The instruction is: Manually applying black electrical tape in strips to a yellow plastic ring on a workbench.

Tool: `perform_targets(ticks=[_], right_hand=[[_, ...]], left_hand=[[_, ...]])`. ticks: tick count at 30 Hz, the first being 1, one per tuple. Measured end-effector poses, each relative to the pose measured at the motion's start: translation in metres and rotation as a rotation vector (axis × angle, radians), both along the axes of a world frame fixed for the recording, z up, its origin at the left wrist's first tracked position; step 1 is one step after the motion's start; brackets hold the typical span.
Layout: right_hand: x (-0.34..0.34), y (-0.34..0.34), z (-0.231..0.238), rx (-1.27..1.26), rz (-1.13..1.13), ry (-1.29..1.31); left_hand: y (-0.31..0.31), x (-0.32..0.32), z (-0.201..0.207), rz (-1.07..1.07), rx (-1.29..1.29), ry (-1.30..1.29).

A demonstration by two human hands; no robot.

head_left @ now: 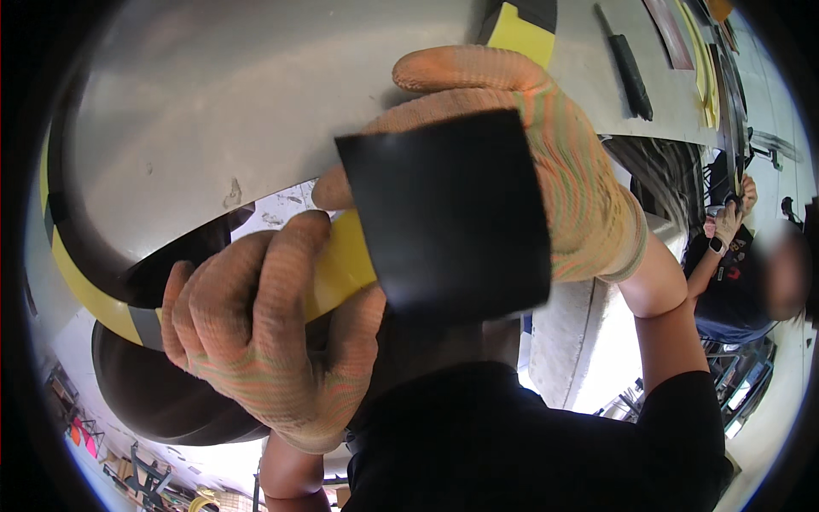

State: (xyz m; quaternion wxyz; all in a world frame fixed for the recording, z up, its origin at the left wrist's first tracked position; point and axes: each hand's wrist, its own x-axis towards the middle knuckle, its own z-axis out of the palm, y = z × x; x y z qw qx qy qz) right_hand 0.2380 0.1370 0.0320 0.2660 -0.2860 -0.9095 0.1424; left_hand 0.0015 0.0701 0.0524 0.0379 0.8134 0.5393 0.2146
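Between my two gloved hands is a strip with a yellow section (341, 264) and a broad black section (448, 213) closest to the camera. My left hand (264, 333), in an orange-striped knit glove, grips the yellow section between fingers and thumb. Behind the black section is my right hand (572, 171), in a matching glove. One of its fingertips shows beside the yellow section, while the black section hides most of its grip. More yellow, grey and black banding (77, 264) curves along the far left and passes toward my left hand; the join is hidden.
A worn grey work surface (239, 94) lies beyond my hands. On it are a yellow-and-black piece (525, 34), a black-handled tool (630, 77) with a thin shaft, and yellow strips (704, 77). A co-worker's gloved hand (728, 224) is at the right.
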Motion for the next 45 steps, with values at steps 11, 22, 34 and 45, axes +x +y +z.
perform_targets(ticks=[11,22,34,45], right_hand=[[-0.02,-0.027,0.003,-0.034,-0.086,0.169],[-0.027,-0.038,0.027,-0.122,-0.008,0.264],[-0.036,-0.08,0.059,0.032,0.148,0.131],[-0.053,-0.138,0.024,-0.287,0.103,0.256]], left_hand=[[-0.007,-0.008,-0.006,0.006,0.112,-0.026],[-0.019,-0.021,0.02,0.012,0.113,-0.186],[0.0,-0.028,0.036,-0.879,-0.242,-0.871],[-0.039,-0.03,0.019,-0.751,-0.176,-1.105]])
